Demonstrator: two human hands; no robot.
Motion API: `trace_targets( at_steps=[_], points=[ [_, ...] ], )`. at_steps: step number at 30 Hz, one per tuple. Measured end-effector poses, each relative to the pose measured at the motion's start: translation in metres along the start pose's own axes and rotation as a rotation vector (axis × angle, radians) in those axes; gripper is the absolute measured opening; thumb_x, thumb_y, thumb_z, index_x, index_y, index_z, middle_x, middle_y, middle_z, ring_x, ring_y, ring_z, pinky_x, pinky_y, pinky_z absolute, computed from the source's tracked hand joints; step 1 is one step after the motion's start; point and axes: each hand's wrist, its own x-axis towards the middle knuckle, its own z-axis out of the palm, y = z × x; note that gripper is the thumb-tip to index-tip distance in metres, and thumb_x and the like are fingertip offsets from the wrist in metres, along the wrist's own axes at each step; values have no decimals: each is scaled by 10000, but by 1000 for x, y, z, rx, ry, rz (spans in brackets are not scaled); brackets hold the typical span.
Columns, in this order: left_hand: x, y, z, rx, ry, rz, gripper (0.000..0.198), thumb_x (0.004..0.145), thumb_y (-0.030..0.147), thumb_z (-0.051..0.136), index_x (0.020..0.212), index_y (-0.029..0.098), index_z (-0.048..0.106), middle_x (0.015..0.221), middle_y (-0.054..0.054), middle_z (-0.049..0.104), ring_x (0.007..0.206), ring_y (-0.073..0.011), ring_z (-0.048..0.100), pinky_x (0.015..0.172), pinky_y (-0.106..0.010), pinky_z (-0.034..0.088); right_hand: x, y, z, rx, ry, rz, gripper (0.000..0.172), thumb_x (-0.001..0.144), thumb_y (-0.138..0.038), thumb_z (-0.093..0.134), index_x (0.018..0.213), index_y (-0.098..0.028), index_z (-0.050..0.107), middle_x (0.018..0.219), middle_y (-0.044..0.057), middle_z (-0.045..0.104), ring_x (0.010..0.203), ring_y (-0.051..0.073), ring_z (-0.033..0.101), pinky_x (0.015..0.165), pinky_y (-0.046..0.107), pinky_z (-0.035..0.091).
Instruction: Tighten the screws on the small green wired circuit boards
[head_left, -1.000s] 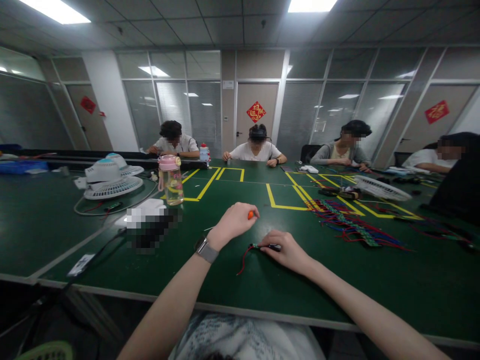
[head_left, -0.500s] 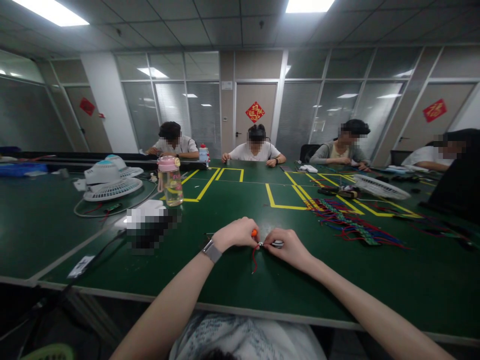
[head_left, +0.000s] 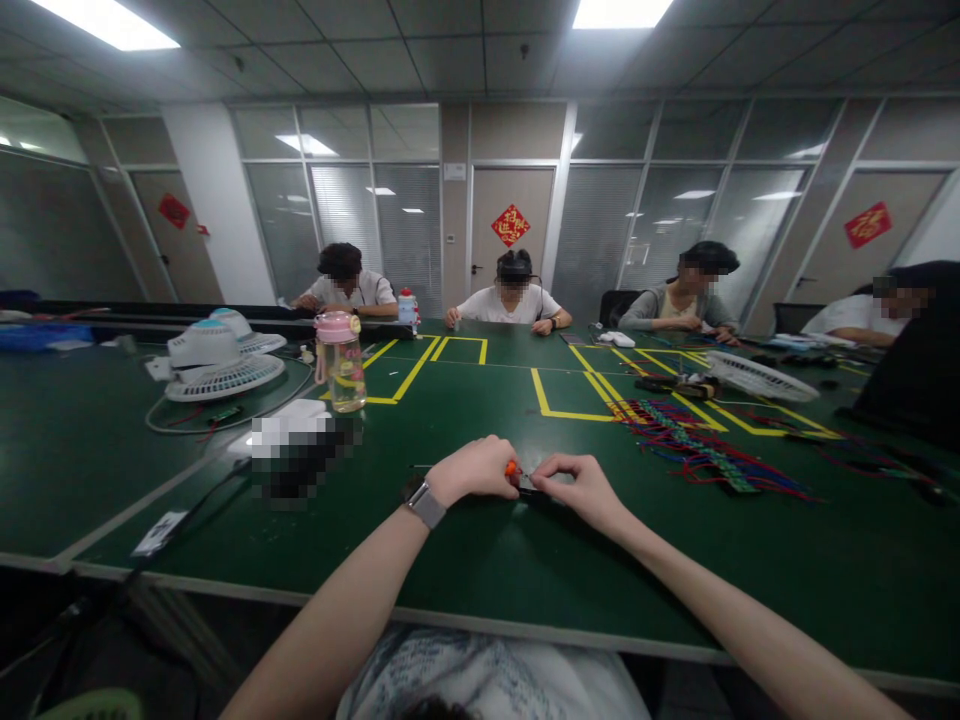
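My left hand [head_left: 476, 468] is closed around what looks like a screwdriver, with its orange handle end [head_left: 511, 468] showing by the thumb and a thin shaft [head_left: 420, 466] poking out on the far side. Between my two hands, just over the table, is a small dark part with a grey face [head_left: 528, 486]; its kind is too small to make out. My right hand [head_left: 581, 490] pinches its right side with thumb and forefinger. The left fingertips touch its left side and hide that end.
Green circuit boards with red and blue wires [head_left: 697, 445] lie to the right. A pink-lidded bottle [head_left: 341, 365], white fan parts [head_left: 225, 370] and a blurred black item [head_left: 300, 460] are on the left. Yellow tape [head_left: 574, 415] marks the green table [head_left: 465, 570]. Several people sit opposite.
The red wire that hung below my fingers is out of sight. The small part now shows a dark, flat side, and my right fingers have shifted slightly on it.
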Motion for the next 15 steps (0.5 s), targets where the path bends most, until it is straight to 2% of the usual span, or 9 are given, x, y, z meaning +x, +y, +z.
trace_targets(
  at_steps=[6,9,15],
  points=[
    [-1,1,-2,12,-5,-28,228,691,323,707,862,175,738,871,-88,732,870,-231,669,718,-268,476,-2,2,5,-13,-38,-9,189,779,-304,656,691,-150,721,734,65,737,711,202,673,688,299,522],
    [1,1,-1,14,-14,-36,228,694,328,712,862,176,735,878,-90,729,858,-232,668,711,-273,475,-3,1,4,-78,-40,-55,171,796,-281,641,693,-163,709,738,61,738,704,198,673,682,301,518],
    [3,-2,2,-36,-20,-40,156,676,203,695,826,194,738,815,-53,724,766,-185,657,651,-235,454,-9,-1,5,-379,-125,-466,128,855,-178,561,784,-210,663,783,37,733,698,175,637,784,366,476]
  ],
)
